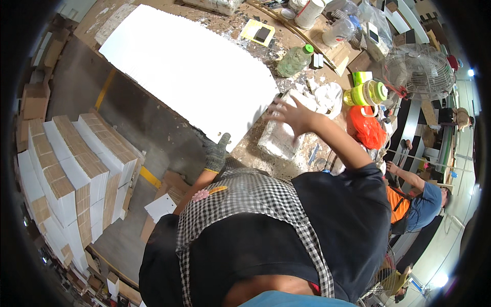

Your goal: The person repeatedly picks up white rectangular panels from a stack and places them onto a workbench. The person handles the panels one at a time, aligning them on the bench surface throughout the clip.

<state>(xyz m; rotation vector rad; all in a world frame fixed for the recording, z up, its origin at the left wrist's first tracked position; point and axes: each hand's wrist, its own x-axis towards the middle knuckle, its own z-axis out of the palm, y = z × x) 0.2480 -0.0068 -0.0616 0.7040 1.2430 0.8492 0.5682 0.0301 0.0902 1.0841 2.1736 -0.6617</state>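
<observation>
A long stack of white sheets lies across the table, its near end beside both my hands. My left hand, in a dark grey glove, is closed at the near left corner, the thumb over the top sheet and the other fingers mostly hidden. My right hand is bare and open, its fingers spread and slightly blurred. It hovers by the right edge of the stack, above a white-wrapped block. Whether its fingertips touch the sheets I cannot tell.
A green-capped bottle, a yellow-green jug, a red plastic bag and a wire fan stand to the right. Stacked white and brown boards rise from the floor at left. A co-worker is at the right.
</observation>
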